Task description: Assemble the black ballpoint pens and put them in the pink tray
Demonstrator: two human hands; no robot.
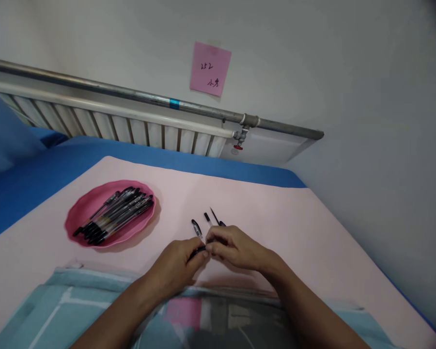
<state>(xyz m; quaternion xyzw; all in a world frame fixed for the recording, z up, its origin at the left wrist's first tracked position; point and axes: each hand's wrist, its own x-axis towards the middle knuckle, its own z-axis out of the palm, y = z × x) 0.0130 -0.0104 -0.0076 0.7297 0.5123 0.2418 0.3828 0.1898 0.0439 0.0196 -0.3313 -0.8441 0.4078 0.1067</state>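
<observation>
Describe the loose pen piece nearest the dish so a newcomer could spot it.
On the pale pink mat, right of the pink dish, look just beyond the left hand. The short black-and-grey pen piece lies there, thicker than the slim pieces to its right.

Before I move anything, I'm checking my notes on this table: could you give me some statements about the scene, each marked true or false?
1. The pink bowl holds several pens. True.
2. The bowl sits to the right of both hands. False: it is left of the left hand and the right hand.
3. The left hand grips a dark pen part. True.
4. The pink note lies in the bowl. False: the pink note is on the wall.
5. The valve handle is green. False: it is red.
</observation>
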